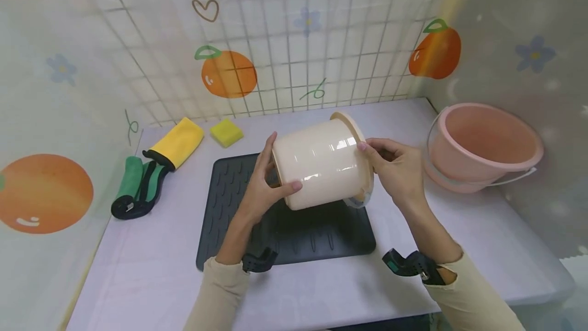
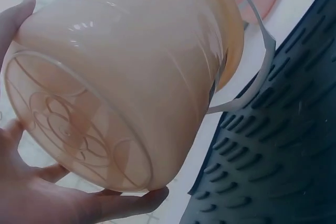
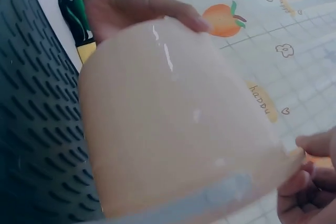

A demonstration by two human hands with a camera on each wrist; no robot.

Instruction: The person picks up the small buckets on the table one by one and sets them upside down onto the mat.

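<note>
Bucket (image 1: pixel 321 165) tilts above the mat (image 1: pixel 225 203); your left hand (image 1: pixel 259 190), fingers spread, grips its base (image 2: pixel 68 124), your right hand (image 1: pixel 399 170) pinches its rim (image 1: pixel 352 127).

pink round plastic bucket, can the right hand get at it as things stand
Probably not without letting go first: the right hand is pinching the rim of the round cream plastic bucket. Otherwise the way looks free, with nothing visible between that hand and the pink bucket.
</note>
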